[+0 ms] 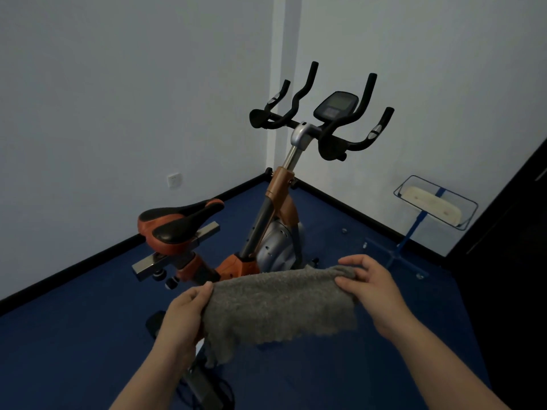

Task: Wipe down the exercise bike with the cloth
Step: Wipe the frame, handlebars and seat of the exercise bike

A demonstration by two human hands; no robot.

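An orange and black exercise bike [276,199] stands in the room's corner, with black handlebars [331,122], a small console [336,105] and a black and orange saddle [177,221]. In front of it I hold a grey fluffy cloth [278,306] stretched out in the air. My left hand [183,316] pinches the cloth's left edge. My right hand [373,287] grips its right top corner. The cloth hides the bike's lower frame and pedal area. Neither hand touches the bike.
The floor [74,335] is dark blue, with white walls and a black skirting. A blue stand with a wire basket [436,202] is at the right by a dark door [509,232]. A wall socket [174,180] sits left of the bike. Small bits lie on the floor.
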